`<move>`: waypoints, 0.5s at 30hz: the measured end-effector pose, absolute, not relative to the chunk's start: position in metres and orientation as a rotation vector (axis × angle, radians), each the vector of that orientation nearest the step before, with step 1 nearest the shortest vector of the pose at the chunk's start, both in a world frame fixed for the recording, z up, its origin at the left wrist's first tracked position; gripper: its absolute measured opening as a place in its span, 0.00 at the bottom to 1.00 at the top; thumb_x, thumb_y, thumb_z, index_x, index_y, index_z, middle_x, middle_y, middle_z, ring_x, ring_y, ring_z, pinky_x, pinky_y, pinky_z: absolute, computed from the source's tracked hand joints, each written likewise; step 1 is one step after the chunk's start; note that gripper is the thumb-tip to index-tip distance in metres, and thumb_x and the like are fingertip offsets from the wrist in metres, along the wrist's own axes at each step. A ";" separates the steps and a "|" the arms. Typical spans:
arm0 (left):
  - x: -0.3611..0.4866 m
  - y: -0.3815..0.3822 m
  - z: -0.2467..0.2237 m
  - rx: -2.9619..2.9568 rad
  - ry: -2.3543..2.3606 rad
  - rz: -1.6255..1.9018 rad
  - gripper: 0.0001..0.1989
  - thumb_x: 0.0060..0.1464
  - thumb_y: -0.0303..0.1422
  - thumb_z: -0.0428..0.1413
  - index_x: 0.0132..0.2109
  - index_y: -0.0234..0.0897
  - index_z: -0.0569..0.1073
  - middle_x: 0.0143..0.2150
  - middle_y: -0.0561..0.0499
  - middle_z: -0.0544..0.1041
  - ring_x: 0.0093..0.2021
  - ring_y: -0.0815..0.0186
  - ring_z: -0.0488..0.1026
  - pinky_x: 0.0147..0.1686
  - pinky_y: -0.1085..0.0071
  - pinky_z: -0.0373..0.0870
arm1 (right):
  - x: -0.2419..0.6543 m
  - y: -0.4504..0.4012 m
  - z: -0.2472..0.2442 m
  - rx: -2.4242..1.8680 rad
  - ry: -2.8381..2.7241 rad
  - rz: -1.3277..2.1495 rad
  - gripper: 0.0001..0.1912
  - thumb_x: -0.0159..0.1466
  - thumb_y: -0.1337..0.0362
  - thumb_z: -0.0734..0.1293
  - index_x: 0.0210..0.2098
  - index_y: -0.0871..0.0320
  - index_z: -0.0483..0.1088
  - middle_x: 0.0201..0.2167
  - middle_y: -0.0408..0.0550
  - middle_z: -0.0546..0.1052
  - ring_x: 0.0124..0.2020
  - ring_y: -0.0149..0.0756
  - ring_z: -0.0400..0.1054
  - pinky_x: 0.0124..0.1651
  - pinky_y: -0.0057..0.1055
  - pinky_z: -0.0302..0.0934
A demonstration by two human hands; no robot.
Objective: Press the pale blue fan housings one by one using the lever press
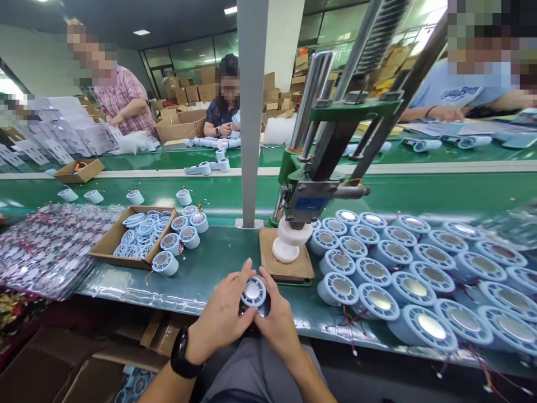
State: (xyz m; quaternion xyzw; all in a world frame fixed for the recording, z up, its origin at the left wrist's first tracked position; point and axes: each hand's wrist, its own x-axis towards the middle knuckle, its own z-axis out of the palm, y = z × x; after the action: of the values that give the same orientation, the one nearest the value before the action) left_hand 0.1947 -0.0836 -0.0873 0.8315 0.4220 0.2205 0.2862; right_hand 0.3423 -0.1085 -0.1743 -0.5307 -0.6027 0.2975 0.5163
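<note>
Near the table's front edge, my left hand (224, 308) and my right hand (279, 316) close round a light-blue round housing (254, 291) with a silver disc in its centre. Fingers of both hands press on its sides, and the thumbs are at its near edge. Just beyond the hands stands a green hand press (310, 201) with a white round pad over a white ring-shaped holder (286, 250) on a brown block (268, 263). The holder shows a white inside. A black band is on my left wrist.
Many similar housings (423, 327) with wires fill the right side. At left are several housings (165, 263), a cardboard box of blue rings (98, 249) and wired parts (50, 246). A grey post (250, 112) rises ahead. People sit or stand across the green belt (210, 190).
</note>
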 end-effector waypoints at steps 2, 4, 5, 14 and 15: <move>0.198 -0.082 -0.087 2.202 1.131 0.590 0.42 0.54 0.25 0.54 0.72 0.41 0.48 0.63 0.44 0.69 0.63 0.55 0.66 0.63 0.55 0.64 | 0.343 -0.109 -0.175 -1.267 -1.443 0.720 0.37 0.55 0.70 0.63 0.65 0.56 0.58 0.57 0.51 0.71 0.59 0.40 0.68 0.63 0.40 0.63; 0.198 -0.081 -0.090 2.139 1.154 0.622 0.43 0.53 0.25 0.54 0.72 0.42 0.46 0.62 0.45 0.70 0.62 0.56 0.66 0.63 0.56 0.64 | 0.343 -0.108 -0.174 -1.259 -1.444 0.715 0.38 0.56 0.70 0.63 0.66 0.56 0.57 0.57 0.51 0.71 0.59 0.40 0.67 0.63 0.40 0.63; 0.199 -0.082 -0.092 2.093 1.176 0.647 0.43 0.52 0.24 0.54 0.72 0.43 0.46 0.62 0.46 0.71 0.62 0.57 0.67 0.63 0.56 0.64 | 0.342 -0.108 -0.174 -1.256 -1.447 0.712 0.38 0.56 0.70 0.63 0.66 0.56 0.56 0.57 0.51 0.71 0.60 0.40 0.67 0.63 0.40 0.63; 0.209 -0.097 -0.131 1.904 1.290 0.839 0.31 0.55 0.29 0.52 0.66 0.36 0.60 0.66 0.39 0.65 0.66 0.54 0.64 0.63 0.55 0.63 | 0.358 -0.112 -0.154 -1.303 -1.849 0.569 0.35 0.58 0.73 0.62 0.66 0.57 0.60 0.60 0.54 0.68 0.60 0.42 0.66 0.60 0.41 0.67; 0.209 -0.093 -0.131 1.889 1.304 0.835 0.29 0.53 0.29 0.54 0.63 0.36 0.64 0.64 0.39 0.68 0.63 0.53 0.67 0.62 0.55 0.66 | 0.370 -0.113 -0.139 -1.316 -1.949 0.521 0.36 0.58 0.73 0.63 0.66 0.57 0.60 0.60 0.54 0.68 0.59 0.44 0.67 0.57 0.42 0.69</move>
State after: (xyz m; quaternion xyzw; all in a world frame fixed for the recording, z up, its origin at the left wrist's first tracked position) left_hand 0.2093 -0.0933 -0.1308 0.7267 0.5015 0.3210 0.3426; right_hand 0.3696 -0.1132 -0.1388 -0.5101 -0.7553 0.2021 0.3584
